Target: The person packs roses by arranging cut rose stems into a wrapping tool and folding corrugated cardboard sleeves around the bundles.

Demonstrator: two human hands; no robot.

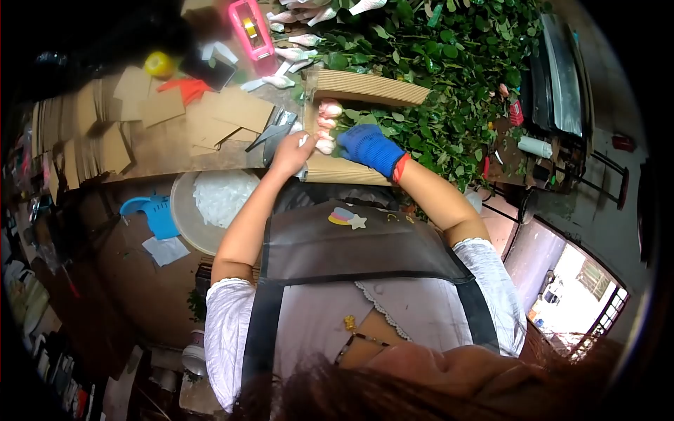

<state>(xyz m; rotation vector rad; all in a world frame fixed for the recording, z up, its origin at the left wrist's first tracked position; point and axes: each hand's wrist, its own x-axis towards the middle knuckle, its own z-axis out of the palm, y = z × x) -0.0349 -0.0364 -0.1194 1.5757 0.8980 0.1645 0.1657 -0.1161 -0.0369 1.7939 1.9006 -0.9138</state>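
Observation:
Several pink roses [328, 121] lie in a row on corrugated cardboard [365, 85], heads to the left and leafy stems to the right. My right hand [368, 149], in a blue knitted glove, curls its fingers just behind the lowest rose head; its grip on the stem is hidden. On the left of the roses, my bare left hand [291, 153] has its fingers closed around something small and white, too covered to name. Beside that hand lies a black and grey stapler [272, 133]. The cardboard's near flap [344, 170] runs below both hands.
Green foliage [449, 77] covers the table's right side. Roses in white sleeves [302, 54] and a pink tape dispenser [251, 35] are at the back. Cardboard pieces [228, 112] spread leftward. A round tub [184, 210] with white material stands below the table edge.

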